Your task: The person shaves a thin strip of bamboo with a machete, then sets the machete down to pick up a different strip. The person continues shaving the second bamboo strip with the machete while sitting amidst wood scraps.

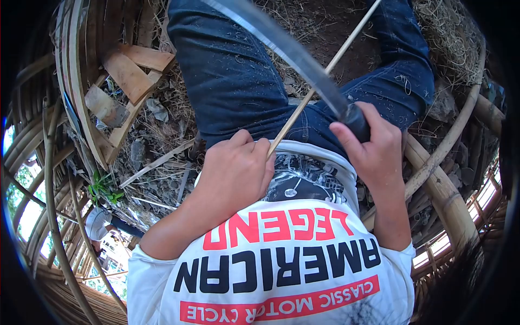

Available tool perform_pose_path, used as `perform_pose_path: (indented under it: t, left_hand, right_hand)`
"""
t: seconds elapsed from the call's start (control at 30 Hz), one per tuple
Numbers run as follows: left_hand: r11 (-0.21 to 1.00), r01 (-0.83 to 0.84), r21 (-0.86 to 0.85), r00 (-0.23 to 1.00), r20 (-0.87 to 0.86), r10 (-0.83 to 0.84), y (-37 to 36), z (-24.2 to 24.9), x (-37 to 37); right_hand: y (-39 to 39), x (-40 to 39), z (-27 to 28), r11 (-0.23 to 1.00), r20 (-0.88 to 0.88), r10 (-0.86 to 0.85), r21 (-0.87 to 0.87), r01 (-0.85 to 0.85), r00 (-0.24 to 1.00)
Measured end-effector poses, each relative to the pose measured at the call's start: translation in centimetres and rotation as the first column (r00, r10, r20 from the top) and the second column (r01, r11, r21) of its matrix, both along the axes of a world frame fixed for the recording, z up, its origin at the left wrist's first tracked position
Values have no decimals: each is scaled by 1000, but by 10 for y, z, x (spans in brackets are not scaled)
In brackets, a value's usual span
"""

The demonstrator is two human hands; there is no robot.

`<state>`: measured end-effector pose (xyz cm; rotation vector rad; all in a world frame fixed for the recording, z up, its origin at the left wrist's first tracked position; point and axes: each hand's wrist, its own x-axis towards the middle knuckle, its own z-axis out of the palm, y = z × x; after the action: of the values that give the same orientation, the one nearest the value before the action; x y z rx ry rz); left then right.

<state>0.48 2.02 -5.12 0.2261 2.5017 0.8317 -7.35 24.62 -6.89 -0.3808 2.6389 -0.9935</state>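
Observation:
My left hand (236, 169) is closed around the lower end of a thin bamboo strip (292, 120), close against the front of my shirt. From there the strip slants up and to the right between my legs. In my right hand (377, 149) is the dark handle of a long machete (295, 58), my fingers wrapped round it and the thumb along its side. Its slightly curved grey blade points up and left, crossing the strip in this view; the tip is cut off by the top edge. Fine shavings dot my jeans (233, 65).
Flat wooden pieces (129, 76) and curved bamboo strips (70, 81) stand at the left. Thick bamboo poles (447, 200) run along the right. Stones and dry grass (452, 43) cover the ground. A green plant (103, 188) and another person (99, 223) show at lower left.

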Motion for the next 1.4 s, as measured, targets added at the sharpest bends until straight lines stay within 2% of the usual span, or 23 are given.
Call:
perform_pose_path:
  t: [0.03,0.1,0.17,0.2,0.3,0.37,0.43,0.57,0.77,0.9,0.93,1.0,1.1,1.4]
  left_hand:
    - [1000,8,1,1000,3,-8,0,0,0]
    - [999,-29,26,999,19,29,0,0,2]
    - [998,-40,54,999,22,38,-2,-2,3]
    - [995,-59,80,998,24,57,-2,-2,3]
    - [994,-39,101,998,59,33,-1,0,0]
    - [996,-16,90,997,75,9,-1,1,-2]
    - [996,25,86,995,95,-33,-1,1,-3]
    - [996,2,93,994,111,-13,0,-1,-2]
    - [995,-7,98,992,128,-6,-4,0,0]
    - [993,-33,111,990,142,17,-3,2,1]
    - [993,-37,115,989,146,20,-3,2,0]
    - [992,-40,121,987,156,20,-6,1,0]
    - [989,-57,138,983,179,31,-7,1,-2]
    - [978,-107,177,968,241,62,-12,5,-3]
  right_hand:
    - [1,2,-1,999,-58,36,-16,-37,998]
    - [7,-2,-3,999,-34,43,19,-42,998]
    - [11,-8,-5,1000,-44,17,16,-16,999]
    - [11,-14,-3,999,64,-35,36,33,997]
    - [6,-9,-7,997,36,-69,-27,70,997]
    - [3,-2,-5,998,53,-58,-18,59,997]
    - [0,7,-8,995,27,37,-91,-34,999]
    - [7,0,-12,996,-47,90,-14,-90,995]
    - [12,-11,-19,999,-93,35,1,-35,995]
    - [32,-36,-25,995,67,-96,16,95,993]
    - [33,-38,-26,995,63,-99,15,98,993]
    - [33,-40,-26,996,-63,-21,87,26,998]
    - [33,-40,-32,997,-113,-9,79,18,994]
    - [30,-44,-32,994,-161,4,113,15,987]
